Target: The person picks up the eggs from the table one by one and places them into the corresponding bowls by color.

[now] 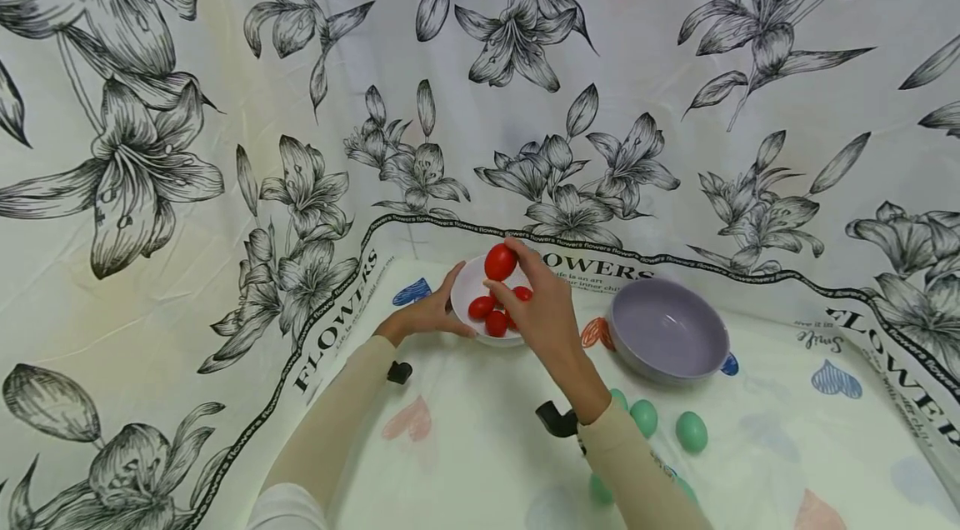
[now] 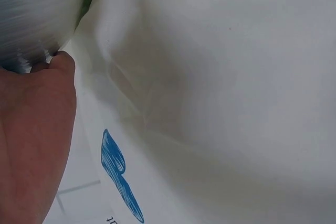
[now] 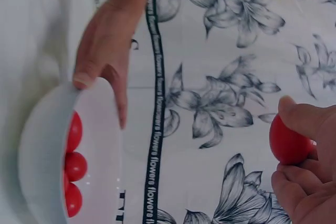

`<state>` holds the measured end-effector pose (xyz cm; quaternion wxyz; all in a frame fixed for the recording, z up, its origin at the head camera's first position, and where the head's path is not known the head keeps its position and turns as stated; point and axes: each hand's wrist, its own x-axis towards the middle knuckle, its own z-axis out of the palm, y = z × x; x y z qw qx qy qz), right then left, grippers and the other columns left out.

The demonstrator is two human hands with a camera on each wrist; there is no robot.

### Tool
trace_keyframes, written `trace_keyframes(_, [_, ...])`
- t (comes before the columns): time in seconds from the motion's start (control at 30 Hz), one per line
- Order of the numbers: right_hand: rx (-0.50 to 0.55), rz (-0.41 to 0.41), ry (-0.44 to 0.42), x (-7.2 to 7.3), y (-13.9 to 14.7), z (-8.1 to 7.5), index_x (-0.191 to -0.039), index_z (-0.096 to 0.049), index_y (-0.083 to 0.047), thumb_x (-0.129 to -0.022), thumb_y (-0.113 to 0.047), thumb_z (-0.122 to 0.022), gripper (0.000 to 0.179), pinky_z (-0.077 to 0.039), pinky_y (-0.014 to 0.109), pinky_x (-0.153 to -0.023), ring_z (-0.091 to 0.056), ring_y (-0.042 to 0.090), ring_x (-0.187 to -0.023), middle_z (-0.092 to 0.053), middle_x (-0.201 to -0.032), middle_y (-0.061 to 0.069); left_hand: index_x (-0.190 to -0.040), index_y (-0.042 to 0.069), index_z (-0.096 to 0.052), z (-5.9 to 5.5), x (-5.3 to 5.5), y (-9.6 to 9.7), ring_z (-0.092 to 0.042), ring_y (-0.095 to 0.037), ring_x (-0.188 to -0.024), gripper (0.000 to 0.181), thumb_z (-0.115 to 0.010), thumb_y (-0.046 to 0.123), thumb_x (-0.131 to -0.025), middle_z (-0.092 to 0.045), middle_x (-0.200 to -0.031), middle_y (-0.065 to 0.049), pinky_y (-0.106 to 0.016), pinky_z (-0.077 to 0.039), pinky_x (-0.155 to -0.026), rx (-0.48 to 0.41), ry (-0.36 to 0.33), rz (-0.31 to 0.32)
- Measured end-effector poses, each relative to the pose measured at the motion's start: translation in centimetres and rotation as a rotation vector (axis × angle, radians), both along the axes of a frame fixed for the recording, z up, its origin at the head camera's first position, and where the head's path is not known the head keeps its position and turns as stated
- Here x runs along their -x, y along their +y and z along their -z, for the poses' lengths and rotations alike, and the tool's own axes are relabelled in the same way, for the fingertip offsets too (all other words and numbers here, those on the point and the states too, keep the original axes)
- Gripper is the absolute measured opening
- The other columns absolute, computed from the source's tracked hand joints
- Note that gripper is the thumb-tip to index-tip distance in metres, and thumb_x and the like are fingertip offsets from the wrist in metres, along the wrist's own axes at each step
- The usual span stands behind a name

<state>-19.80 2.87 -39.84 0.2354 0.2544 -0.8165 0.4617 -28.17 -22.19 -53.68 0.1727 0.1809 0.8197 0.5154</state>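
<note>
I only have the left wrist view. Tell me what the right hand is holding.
Observer: The right hand pinches a red egg between its thumb and fingers.
Operator: Tell me what lies inside the white bowl that the left hand grips.
Observer: Several other red eggs lie in it.
Operator: Report any second bowl.
Observer: A purple bowl stands on the cloth, to the right of the white one in the head view.

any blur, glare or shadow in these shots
Head: fairly even light, a soft sheen inside the purple bowl; left wrist: the white bowl looks streaked and blurred, soft grey shadows on the cloth; right wrist: slightly soft, small highlights on the red eggs.
</note>
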Motion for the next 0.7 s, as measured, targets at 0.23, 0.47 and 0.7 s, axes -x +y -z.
trace_keyframes(0.23, [-0.062, -0.002, -0.026, 3.4, -1.0, -0.5, -0.142, -0.049, -0.015, -0.083, -0.029, -0.080, 0.068, -0.050, 0.034, -0.099, -0.059, 0.015, -0.120, -0.063, -0.130, -0.001, -0.155, 0.034, 0.013, 0.1, -0.2, -0.5, -0.027, -0.027, -0.143, 0.132, -0.089, 0.031, -0.071, -0.009, -0.161, 0.004, -0.048, -0.039, -0.108, 0.020, 0.000, 0.001])
trace_keyframes(0.47, [-0.175, 0.002, -0.226, 5.7, -2.7, 2.7, -0.141, -0.046, -0.017, -0.085, -0.031, -0.078, 0.066, -0.053, 0.039, -0.094, -0.065, 0.020, -0.110, -0.062, -0.132, 0.003, -0.154, 0.038, 0.015, 0.4, -0.1, -0.7, -0.026, -0.022, -0.144, 0.133, -0.089, 0.032, -0.072, -0.009, -0.161, 0.005, -0.044, -0.036, -0.112, 0.022, 0.001, 0.021])
trace_keyframes(0.7, [-0.301, 0.020, -0.341, 7.6, -4.1, 5.8, -0.138, -0.049, -0.013, -0.083, -0.025, -0.081, 0.065, -0.057, 0.036, -0.084, -0.067, 0.020, -0.092, -0.067, -0.119, 0.007, -0.153, 0.043, 0.016, 0.6, 0.1, -0.7, -0.025, -0.019, -0.145, 0.133, -0.089, 0.032, -0.071, -0.003, -0.162, 0.009, -0.042, -0.036, -0.112, -0.004, 0.010, 0.048])
